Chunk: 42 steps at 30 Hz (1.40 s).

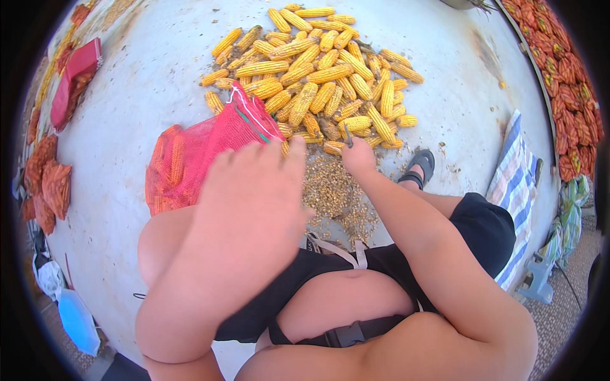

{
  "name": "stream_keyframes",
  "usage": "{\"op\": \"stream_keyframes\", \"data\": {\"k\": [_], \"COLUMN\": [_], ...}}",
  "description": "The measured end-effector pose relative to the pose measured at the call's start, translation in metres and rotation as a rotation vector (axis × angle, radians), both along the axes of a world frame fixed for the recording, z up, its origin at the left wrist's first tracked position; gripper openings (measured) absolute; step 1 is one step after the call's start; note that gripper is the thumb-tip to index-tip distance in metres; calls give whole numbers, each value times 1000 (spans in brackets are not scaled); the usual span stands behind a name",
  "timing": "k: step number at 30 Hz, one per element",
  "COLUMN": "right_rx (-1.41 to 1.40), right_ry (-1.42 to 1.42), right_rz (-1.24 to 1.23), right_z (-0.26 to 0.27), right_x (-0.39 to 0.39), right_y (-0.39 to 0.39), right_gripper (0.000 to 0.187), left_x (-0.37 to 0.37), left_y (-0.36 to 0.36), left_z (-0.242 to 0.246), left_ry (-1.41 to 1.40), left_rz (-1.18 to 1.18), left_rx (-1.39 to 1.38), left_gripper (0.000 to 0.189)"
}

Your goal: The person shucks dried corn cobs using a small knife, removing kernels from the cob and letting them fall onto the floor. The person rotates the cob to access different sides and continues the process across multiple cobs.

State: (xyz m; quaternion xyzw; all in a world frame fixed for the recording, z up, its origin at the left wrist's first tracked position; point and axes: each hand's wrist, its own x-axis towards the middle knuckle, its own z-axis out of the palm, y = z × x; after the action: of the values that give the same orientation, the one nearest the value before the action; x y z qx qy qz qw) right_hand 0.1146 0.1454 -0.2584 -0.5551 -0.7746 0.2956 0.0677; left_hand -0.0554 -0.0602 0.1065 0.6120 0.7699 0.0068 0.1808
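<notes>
My left hand (pixel 257 190), slightly blurred, hovers close to the camera with its back towards me and its fingers apart. I see nothing in it, though its palm is hidden. Behind its fingers stands a red mesh bag (pixel 221 128) with corn cobs inside. My right hand (pixel 358 157) is closed around a thin dark metal tool (pixel 349 136) whose tip sticks up at the near edge of a heap of yellow corn cobs (pixel 305 102). Loose corn kernels (pixel 333 190) lie on the ground between my legs.
A folded red bag (pixel 76 85) and filled mesh bags (pixel 55 190) lie at left. Many filled red bags (pixel 562 90) line the right edge, beyond a striped sheet (pixel 514 190). A blue-grey plastic stool (pixel 539 280) stands at lower right. My sandalled foot (pixel 419 169) rests beside the heap.
</notes>
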Motion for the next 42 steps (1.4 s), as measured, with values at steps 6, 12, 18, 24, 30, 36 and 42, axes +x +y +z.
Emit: {"op": "stream_keyframes", "data": {"k": [6,12,18,24,30,36,42], "right_rx": [-111,-149,-278,-161,-82,-164,-583], "right_ry": [-329,-569,-601,-653,-618,-553,-302], "right_rz": [334,426,621,687,724,691,444], "right_z": [-27,-46,-7,36,102,153,184], "right_x": [-28,-47,-78,-112,-170,-176,-120], "right_y": [8,1,-18,14,32,32,67], "right_gripper": [28,43,52,45,40,36,34], "left_x": [59,86,96,58,14,-8,-4], "left_y": [-18,-1,71,82,60,41,36], "left_z": [-63,-90,-158,-138,-136,-129,-134], "left_ry": [-116,-30,-34,95,18,-23,-85], "left_rz": [-41,57,319,288,386,419,372], "left_rx": [-163,-13,27,156,383,504,550], "left_gripper": [70,46,40,58,65,71,78]}}
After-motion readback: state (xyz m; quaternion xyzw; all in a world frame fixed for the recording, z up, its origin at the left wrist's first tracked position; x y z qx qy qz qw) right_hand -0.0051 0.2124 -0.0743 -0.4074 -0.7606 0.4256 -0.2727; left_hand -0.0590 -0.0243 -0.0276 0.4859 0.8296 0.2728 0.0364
